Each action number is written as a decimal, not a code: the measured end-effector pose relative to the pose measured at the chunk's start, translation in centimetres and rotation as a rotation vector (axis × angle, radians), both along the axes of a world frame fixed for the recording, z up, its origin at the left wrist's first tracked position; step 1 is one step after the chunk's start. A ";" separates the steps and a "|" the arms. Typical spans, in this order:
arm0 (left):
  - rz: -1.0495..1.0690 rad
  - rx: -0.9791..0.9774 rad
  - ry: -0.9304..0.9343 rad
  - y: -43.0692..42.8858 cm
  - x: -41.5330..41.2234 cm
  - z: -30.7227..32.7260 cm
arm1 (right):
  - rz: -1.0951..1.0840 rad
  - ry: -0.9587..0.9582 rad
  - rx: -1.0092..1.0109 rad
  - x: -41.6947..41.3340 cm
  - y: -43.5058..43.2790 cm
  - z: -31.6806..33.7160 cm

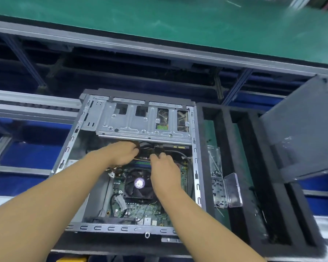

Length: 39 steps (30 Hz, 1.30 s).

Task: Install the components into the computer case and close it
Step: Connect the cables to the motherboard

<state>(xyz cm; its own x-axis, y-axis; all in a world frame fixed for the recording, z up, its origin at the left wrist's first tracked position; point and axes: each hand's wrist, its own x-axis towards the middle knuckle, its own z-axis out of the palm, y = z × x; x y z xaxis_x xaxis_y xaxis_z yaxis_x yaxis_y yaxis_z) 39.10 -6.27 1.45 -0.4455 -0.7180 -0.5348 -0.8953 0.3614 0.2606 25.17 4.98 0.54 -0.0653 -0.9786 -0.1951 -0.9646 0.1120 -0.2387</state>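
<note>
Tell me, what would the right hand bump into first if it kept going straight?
Probably the black connector just ahead of the right hand, under the metal drive cage. Depth is unclear; it may already touch it.

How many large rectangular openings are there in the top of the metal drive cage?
4, in one row across the cage: left opening, second opening, third opening, right opening. Nothing covers the cage, so none looks hidden.
</note>
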 end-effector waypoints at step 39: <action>0.015 0.207 -0.219 -2.8 0.5 -2.0 | -0.290 -0.293 0.186 2.0 -5.8 -2.7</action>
<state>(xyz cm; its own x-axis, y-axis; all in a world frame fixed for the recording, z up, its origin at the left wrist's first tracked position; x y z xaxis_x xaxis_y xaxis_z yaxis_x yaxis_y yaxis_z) 39.58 -9.10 -0.50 -0.2932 -0.5891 -0.7530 -0.9432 0.3067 0.1272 27.13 -0.86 -2.16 -0.2478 -0.8746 -0.4167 -0.7819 0.4345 -0.4471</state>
